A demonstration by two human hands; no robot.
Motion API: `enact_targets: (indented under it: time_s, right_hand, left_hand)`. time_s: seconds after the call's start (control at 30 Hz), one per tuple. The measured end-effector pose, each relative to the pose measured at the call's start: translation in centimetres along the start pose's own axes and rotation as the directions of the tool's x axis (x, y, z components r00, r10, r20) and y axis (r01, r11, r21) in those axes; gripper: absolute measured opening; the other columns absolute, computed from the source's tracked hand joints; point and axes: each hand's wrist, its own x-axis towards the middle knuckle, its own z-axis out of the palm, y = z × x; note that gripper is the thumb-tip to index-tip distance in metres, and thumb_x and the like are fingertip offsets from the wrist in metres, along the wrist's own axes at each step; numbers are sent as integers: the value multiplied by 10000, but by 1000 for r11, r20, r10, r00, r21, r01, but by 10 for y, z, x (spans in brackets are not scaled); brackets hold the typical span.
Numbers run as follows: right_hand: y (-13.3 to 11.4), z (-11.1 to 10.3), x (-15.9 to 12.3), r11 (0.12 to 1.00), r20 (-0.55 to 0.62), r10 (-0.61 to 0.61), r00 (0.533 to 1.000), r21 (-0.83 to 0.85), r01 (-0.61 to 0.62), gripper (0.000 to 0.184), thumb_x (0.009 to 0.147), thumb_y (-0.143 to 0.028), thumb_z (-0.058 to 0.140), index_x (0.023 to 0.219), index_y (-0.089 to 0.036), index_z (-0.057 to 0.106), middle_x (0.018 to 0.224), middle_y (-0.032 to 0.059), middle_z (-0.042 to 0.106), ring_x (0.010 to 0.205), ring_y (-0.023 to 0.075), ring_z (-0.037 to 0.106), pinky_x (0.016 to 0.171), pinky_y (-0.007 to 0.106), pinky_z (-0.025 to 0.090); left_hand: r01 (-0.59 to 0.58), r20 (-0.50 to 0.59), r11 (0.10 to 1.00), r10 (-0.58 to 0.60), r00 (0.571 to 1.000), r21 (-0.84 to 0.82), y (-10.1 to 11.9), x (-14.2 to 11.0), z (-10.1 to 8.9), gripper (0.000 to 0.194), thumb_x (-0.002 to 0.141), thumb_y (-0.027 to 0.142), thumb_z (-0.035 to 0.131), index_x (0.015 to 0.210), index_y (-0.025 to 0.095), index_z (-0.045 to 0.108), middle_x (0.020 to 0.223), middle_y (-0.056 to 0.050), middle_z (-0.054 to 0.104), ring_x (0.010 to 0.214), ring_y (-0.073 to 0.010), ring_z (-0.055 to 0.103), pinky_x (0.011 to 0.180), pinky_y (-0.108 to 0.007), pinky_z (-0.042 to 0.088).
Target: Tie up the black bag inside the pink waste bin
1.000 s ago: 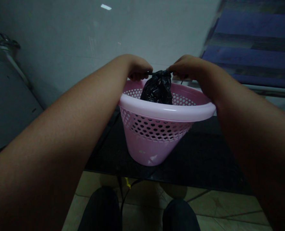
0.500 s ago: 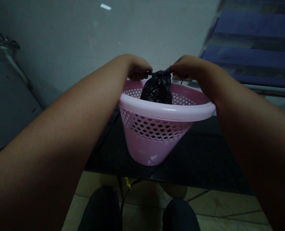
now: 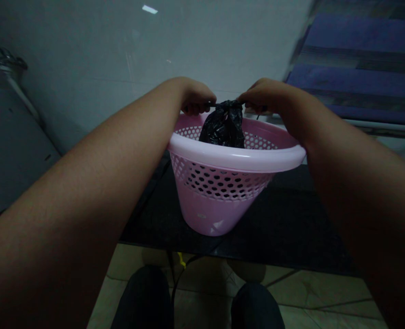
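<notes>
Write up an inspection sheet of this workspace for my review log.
Surface: dark table top, seen past both forearms.
Job's things: pink basket with perforated upper wall, standing on the table; black plastic bag inside it, neck gathered above the rim.
Clutter: yellow clip below the table edge.
Hands: left hand and right hand each pinch one end of the bag's top.
Cables: thin dark cable running down below the table.
Surroundings: grey wall, blue striped cloth, tiled floor.
</notes>
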Motion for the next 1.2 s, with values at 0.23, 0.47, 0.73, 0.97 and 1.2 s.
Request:
enact_targets:
  time_s: [0.23, 0.47, 0.73, 0.97, 1.2]
  right_hand:
    - [-4, 0, -10, 990, 2, -4, 1000, 139, 4, 251, 826, -326, 599, 758, -84, 589, 609, 35, 488, 555, 78, 434, 574, 237, 372]
    - [-5, 0, -11, 990, -3, -77, 997, 121, 77, 197, 864, -257, 504, 744, -109, 554, 648, 52, 508, 532, 84, 426, 559, 254, 364]
    - [-7, -2, -20, 990, 39, -120, 992, 77, 117, 187, 859, -191, 482, 692, -126, 538, 621, 41, 499, 498, 85, 395, 548, 257, 333]
    - [-2, -1, -15, 983, 96, -146, 985, 123, 134, 184, 888, -156, 473, 753, -101, 586, 662, 35, 565, 555, 77, 488, 577, 212, 364]
    - [-6, -2, -20, 989, 71, -122, 990, 94, 115, 155, 861, -124, 509, 736, -101, 598, 690, 42, 572, 522, 74, 468, 547, 225, 374]
  left_hand:
    - [-34, -86, 999, 37, 996, 34, -2, 4, 0, 271, 881, 188, 381, 610, 175, 380, 496, 41, 285, 429, -77, 269, 488, -225, 180]
    - [-61, -123, 997, 67, 990, 53, -3, 1, -2, 263, 884, 182, 412, 622, 174, 394, 509, 38, 312, 449, -83, 294, 501, -232, 225]
    - [-92, -128, 993, 100, 987, 68, -2, 0, 0, 283, 899, 224, 457, 626, 178, 400, 510, 43, 305, 451, -87, 289, 496, -238, 223]
    - [-127, -107, 991, 132, 985, 50, -3, 2, -1, 172, 866, 244, 498, 711, 171, 483, 541, 50, 318, 446, -76, 294, 490, -232, 208]
    - [-152, -65, 988, 153, 986, 16, -2, 1, -1, 174, 858, 283, 538, 736, 160, 522, 563, 53, 327, 446, -68, 286, 475, -217, 215]
